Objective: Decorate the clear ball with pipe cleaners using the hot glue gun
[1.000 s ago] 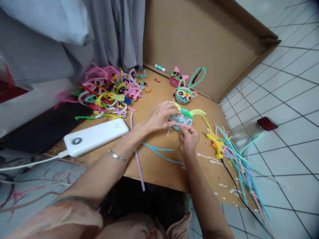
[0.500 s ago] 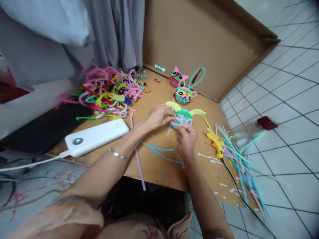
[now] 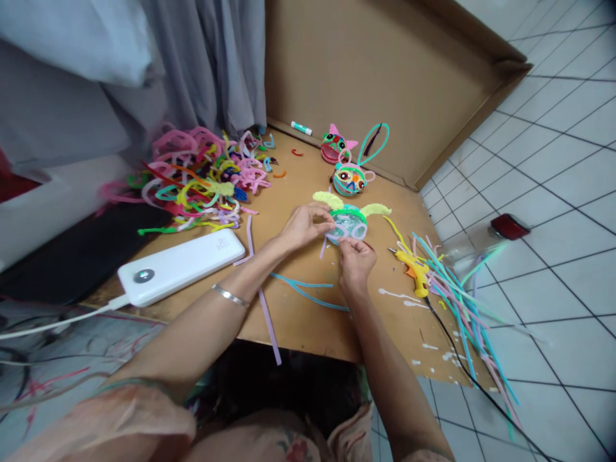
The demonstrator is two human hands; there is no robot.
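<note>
A round clear animal head (image 3: 347,219) with a green pipe-cleaner band and two fuzzy yellow ears sits just above the table's middle. Two lilac pipe-cleaner loops (image 3: 359,231) lie across its front. My left hand (image 3: 307,224) is closed in a pinch at the left loop, thumb and forefinger against the head's left side. From below, my right hand (image 3: 357,262) pinches the lower edge of the loops, its fingertips close together. The exact contact under the fingertips is hidden. Blue pipe cleaners (image 3: 308,284) lie between my forearms, and a lilac one (image 3: 268,324) hangs past the table's front edge.
Two finished-looking animal heads (image 3: 350,179) stand behind, near a glue stick (image 3: 301,128). On the left are a pipe-cleaner heap (image 3: 206,173) and a white power bank (image 3: 183,266). A yellow glue gun (image 3: 414,273), its cord and loose pipe cleaners (image 3: 462,314) lie right.
The whole view has shifted slightly, so things appear a little further left. Both hands stay pinched at the animal head, with the lilac loops showing more plainly between them.
</note>
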